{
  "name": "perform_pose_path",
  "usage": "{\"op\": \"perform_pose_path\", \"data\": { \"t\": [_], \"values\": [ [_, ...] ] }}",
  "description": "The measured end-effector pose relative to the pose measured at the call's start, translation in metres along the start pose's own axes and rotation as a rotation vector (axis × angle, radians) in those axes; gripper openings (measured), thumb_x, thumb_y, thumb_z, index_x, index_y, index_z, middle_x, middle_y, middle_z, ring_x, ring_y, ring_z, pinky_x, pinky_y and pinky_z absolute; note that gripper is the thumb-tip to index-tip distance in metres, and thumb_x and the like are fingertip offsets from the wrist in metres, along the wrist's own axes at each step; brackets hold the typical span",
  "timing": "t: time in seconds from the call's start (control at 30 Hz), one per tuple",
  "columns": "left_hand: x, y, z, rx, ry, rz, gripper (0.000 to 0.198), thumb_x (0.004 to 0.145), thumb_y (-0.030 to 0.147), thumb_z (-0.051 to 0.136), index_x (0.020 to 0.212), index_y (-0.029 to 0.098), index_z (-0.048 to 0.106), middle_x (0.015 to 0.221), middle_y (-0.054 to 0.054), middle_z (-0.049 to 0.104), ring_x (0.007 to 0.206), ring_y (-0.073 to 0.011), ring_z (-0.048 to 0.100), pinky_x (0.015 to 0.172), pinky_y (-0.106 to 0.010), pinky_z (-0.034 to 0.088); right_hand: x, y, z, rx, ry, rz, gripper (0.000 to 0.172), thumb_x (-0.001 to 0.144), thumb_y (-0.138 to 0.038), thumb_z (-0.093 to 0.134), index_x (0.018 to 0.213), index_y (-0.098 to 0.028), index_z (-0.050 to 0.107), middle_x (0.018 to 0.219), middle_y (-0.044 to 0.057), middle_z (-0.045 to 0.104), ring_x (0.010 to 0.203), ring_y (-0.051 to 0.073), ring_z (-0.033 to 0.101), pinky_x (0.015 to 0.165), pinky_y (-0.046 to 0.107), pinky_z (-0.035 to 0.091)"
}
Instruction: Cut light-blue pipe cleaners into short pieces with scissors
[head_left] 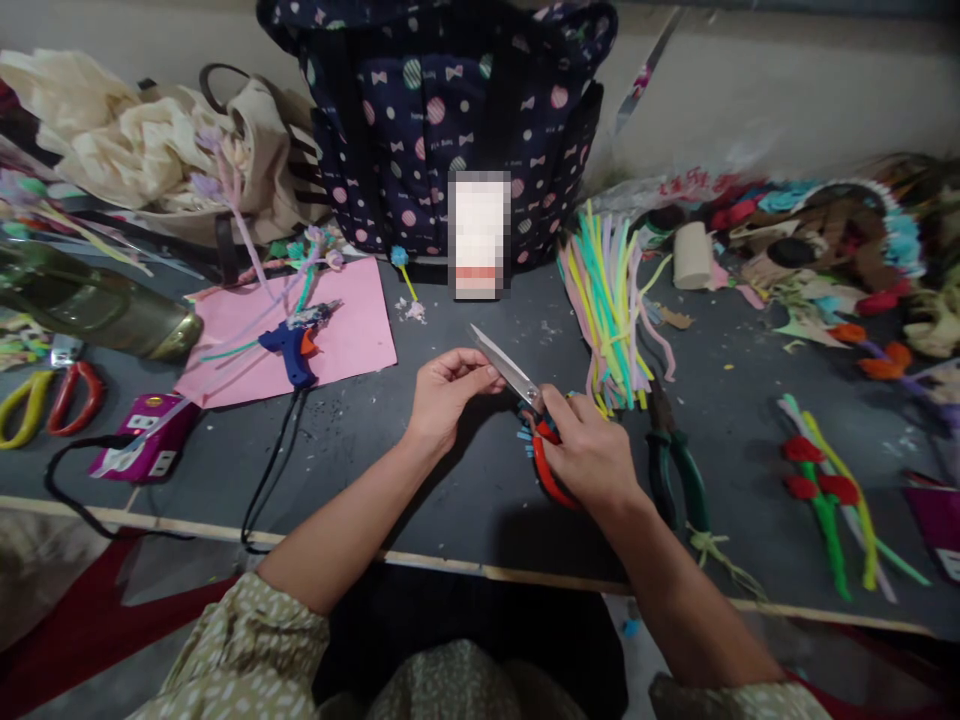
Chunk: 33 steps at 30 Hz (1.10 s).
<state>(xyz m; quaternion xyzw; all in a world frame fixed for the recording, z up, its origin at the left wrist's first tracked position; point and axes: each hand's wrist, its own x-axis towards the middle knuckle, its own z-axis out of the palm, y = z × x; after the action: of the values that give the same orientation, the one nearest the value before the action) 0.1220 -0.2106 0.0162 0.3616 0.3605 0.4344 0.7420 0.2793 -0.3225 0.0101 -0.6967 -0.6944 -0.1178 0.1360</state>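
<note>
Over the dark table, my right hand (592, 445) is wrapped round the red handles of a pair of scissors (508, 368). Their blades point up and left, passing close to the fingertips of my left hand (452, 395). Thumb and fingers of the left hand are pinched together, and whatever lies between them is too small to make out. Small blue pieces (525, 436) lie beside the scissor handles. A bundle of coloured pipe cleaners (611, 300) rests beyond my right hand.
Green-handled pliers (694, 480) lie right of my right hand. A blue glue gun (292, 355) rests on pink paper (352, 340) at the left. Behind stands a patterned bag (420, 130); a green bottle (97, 305) lies far left. Red flowers (804, 487) are at the right.
</note>
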Motion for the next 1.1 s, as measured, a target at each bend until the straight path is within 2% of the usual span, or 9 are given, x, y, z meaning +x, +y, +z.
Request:
{"op": "perform_pose_path", "data": {
  "t": [0.27, 0.6, 0.83, 0.97, 1.1],
  "values": [
    [0.009, -0.001, -0.006, -0.061, 0.031, -0.052, 0.027, 0.062, 0.023, 0.088, 0.080, 0.015, 0.069, 0.070, 0.000, 0.069, 0.062, -0.0103, 0.066, 0.067, -0.025, 0.057, 0.006, 0.005, -0.012, 0.034, -0.068, 0.128, 0.045, 0.083, -0.020, 0.056, 0.128, -0.015, 0.058, 0.098, 0.010, 0.060, 0.090, 0.025, 0.058, 0.068, 0.029, 0.041],
    [0.011, -0.001, -0.007, -0.094, -0.032, -0.048, 0.021, 0.065, 0.020, 0.082, 0.080, 0.016, 0.068, 0.072, 0.001, 0.067, 0.062, -0.0095, 0.064, 0.066, -0.024, 0.057, 0.003, 0.002, 0.001, 0.078, -0.042, 0.065, 0.042, 0.085, -0.022, 0.057, 0.126, -0.019, 0.062, 0.097, 0.007, 0.064, 0.085, 0.021, 0.058, 0.067, 0.027, 0.038],
    [0.011, -0.003, -0.008, -0.125, -0.103, -0.041, 0.026, 0.065, 0.023, 0.085, 0.084, 0.015, 0.069, 0.070, 0.001, 0.065, 0.062, -0.0097, 0.063, 0.065, -0.024, 0.058, 0.002, 0.003, 0.002, 0.072, -0.025, 0.078, 0.041, 0.086, -0.023, 0.056, 0.126, -0.020, 0.063, 0.095, 0.007, 0.066, 0.083, 0.020, 0.059, 0.065, 0.027, 0.038],
    [0.011, -0.001, -0.008, -0.132, -0.059, -0.041, 0.030, 0.063, 0.022, 0.086, 0.085, 0.016, 0.066, 0.071, 0.002, 0.064, 0.061, -0.0088, 0.063, 0.064, -0.023, 0.057, 0.002, 0.003, 0.004, 0.097, -0.029, 0.079, 0.041, 0.089, -0.025, 0.056, 0.129, -0.018, 0.064, 0.095, 0.008, 0.069, 0.080, 0.019, 0.062, 0.066, 0.026, 0.041],
    [0.013, 0.001, -0.009, -0.143, 0.012, -0.038, 0.035, 0.063, 0.021, 0.085, 0.091, 0.018, 0.063, 0.073, 0.003, 0.066, 0.059, -0.0078, 0.063, 0.064, -0.023, 0.057, 0.001, 0.005, 0.005, 0.103, 0.059, 0.113, 0.042, 0.096, -0.035, 0.053, 0.132, -0.017, 0.065, 0.089, 0.009, 0.072, 0.073, 0.018, 0.064, 0.064, 0.026, 0.042]
  ]
}}
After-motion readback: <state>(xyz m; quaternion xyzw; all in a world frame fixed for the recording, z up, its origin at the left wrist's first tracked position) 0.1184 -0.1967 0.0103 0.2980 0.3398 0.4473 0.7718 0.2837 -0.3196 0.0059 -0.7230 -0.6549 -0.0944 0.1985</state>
